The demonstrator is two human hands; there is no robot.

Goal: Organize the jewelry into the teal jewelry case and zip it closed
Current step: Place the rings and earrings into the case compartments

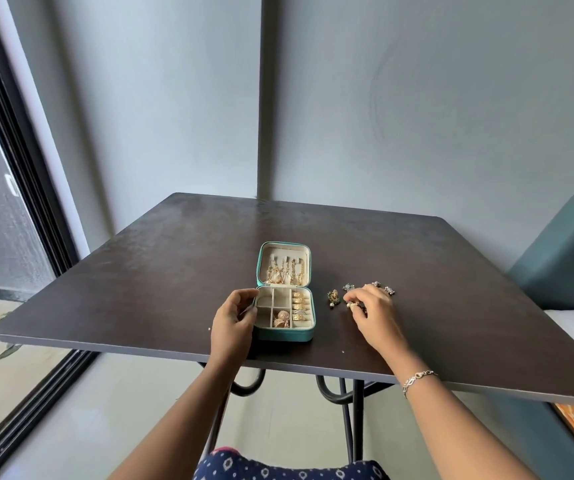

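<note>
The teal jewelry case (285,334) lies open on the dark table (174,265), lid flat behind the tray. Gold chains (283,271) hang in the lid. Gold rings (301,304) fill the right slots and a round gold earring pair (281,319) sits in a front compartment. My left hand (233,320) rests against the case's left side with fingers curled at its rim. My right hand (373,311) pinches a small pearl-tipped earring (353,304) on the table to the right of the case. Loose earrings lie there: one (332,296) nearer the case, others (384,287) behind my fingers.
The table's near edge runs just below the case. A teal sofa (569,258) stands at the right, a sliding glass door (5,209) at the left. Grey walls meet in a corner behind the table. A bracelet (417,379) is on my right wrist.
</note>
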